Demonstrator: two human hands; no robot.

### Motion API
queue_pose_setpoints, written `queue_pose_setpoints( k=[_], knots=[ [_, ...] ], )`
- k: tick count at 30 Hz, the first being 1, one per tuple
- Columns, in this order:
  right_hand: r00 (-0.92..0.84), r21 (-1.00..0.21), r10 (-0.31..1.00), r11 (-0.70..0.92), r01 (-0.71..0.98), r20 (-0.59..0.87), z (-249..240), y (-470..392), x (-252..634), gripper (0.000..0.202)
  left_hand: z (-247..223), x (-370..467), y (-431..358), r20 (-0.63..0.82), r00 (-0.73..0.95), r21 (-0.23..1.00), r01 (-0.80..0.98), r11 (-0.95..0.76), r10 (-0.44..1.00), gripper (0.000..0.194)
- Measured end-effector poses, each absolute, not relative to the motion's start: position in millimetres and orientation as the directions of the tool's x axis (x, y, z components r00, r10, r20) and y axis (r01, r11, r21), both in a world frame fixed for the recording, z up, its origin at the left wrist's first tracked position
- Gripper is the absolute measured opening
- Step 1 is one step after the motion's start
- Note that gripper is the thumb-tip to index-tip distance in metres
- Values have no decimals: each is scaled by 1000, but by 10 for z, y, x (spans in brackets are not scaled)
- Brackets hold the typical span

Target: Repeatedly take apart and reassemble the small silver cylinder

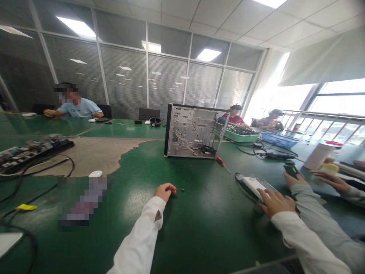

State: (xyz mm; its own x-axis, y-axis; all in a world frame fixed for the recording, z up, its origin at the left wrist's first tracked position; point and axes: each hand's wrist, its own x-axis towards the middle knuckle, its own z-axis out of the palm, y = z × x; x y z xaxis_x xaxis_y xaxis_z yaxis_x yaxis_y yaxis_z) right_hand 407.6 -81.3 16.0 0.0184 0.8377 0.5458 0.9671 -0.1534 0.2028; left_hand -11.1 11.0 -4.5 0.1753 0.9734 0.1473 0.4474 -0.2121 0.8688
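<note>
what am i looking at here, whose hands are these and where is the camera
There is no robot, just a person working bare-handed in white sleeves. The single picture comes from a camera worn on their head, looking forward and down. On the glossy green tabletop stands an open silver metal computer case, with an orange-and-black screwdriver beside it. The left hand is curled next to a tiny dark piece; whether it grips anything is hard to tell. The right hand is spread over one end of a long white-and-grey device. The grey-sleeved hand nearby is someone else's, holding a dark green object.
</note>
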Motion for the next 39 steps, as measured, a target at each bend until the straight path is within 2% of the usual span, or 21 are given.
queue_pose_setpoints(
  k=[1, 3, 6, 9, 13, 18, 22, 27, 29, 31, 35, 39],
  knots=[
    [-15, 248, 832, -148, 957, 555, 188, -839, 3941, 33, -46, -110, 111, 144, 174, 869, 448, -209, 974, 32],
    [-137, 272, 809, -29, 962, 571, 209, -875, 3576, 35, -54, -109, 118, 142, 171, 869, 450, -205, 975, 31],
    [-353, 220, 802, 279, 935, 481, 137, -844, 2922, 37, -70, -108, 129, 149, 170, 863, 459, -212, 974, 31],
    [-451, 108, 806, 445, 889, 385, 7, -676, 2344, 46, -79, -110, 129, 158, 168, 859, 462, -219, 973, 31],
    [-494, -15, 799, 530, 848, 344, -117, -300, 1871, 56, -82, -113, 130, 160, 174, 861, 457, -224, 972, 31],
    [-530, -111, 718, 635, 765, 451, -161, -8, 1691, 40, -99, -127, 154, 157, 181, 864, 450, -224, 971, 32],
    [-560, -97, 641, 699, 709, 525, -150, -149, 1801, 31, -103, -128, 159, 144, 177, 870, 446, -210, 974, 31],
    [-518, 39, 703, 575, 817, 488, -125, -506, 2340, 30, -66, -109, 136, 125, 152, 874, 452, -182, 980, 29],
    [-455, 66, 722, 498, 865, 522, -96, -601, 2694, 28, -55, -104, 130, 123, 147, 873, 454, -177, 982, 29],
    [-290, 23, 742, 348, 937, 605, -38, -665, 3092, 27, -50, -103, 127, 117, 143, 871, 460, -171, 983, 29],
    [12, -1, 751, -14, 1000, 660, 128, -754, 3816, 26, -52, -106, 126, 130, 148, 860, 475, -186, 980, 29],
    [76, 6, 797, -100, 995, 599, 173, -809, 4181, 25, -54, -106, 126, 141, 150, 851, 487, -198, 978, 29]
  ],
)
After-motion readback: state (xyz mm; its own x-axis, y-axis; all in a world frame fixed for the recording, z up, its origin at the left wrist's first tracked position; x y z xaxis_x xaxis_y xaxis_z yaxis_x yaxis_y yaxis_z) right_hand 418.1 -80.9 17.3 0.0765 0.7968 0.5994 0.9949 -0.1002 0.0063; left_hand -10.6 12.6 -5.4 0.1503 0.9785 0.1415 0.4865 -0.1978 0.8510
